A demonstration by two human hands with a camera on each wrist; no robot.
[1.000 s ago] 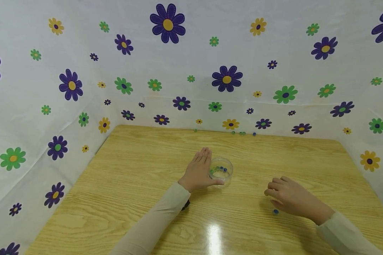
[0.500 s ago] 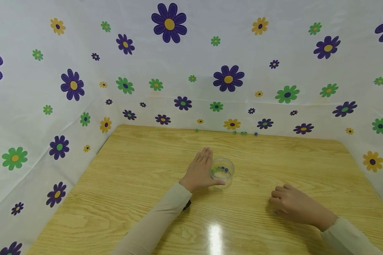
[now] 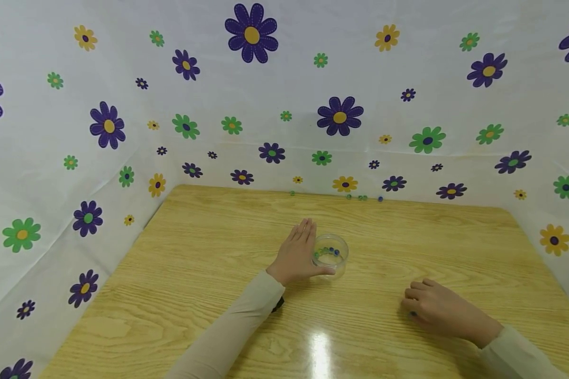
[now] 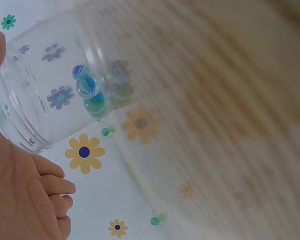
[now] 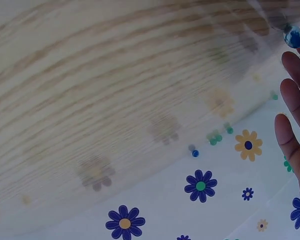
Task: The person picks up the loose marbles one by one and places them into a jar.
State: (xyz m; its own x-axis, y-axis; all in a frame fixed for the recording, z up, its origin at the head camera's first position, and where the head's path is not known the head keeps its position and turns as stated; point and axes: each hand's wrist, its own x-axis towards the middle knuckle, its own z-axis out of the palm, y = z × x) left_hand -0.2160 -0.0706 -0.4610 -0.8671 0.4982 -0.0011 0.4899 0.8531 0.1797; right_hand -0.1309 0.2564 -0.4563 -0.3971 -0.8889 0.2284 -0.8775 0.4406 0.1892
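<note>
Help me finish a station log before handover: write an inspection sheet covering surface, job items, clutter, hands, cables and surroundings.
Surface: wood-grain table, glare patch near the front.
Job items: clear jar upright, with blue and green marbles inside; one blue marble outside it, at the right hand.
Clutter: loose marbles, green and blue, along the table's far edge.
Hands: left hand touches the jar's side, fingers straight; right pinches the blue marble.
Cables: nothing seen.
Surroundings: white flower-print cloth behind and at both sides.
</note>
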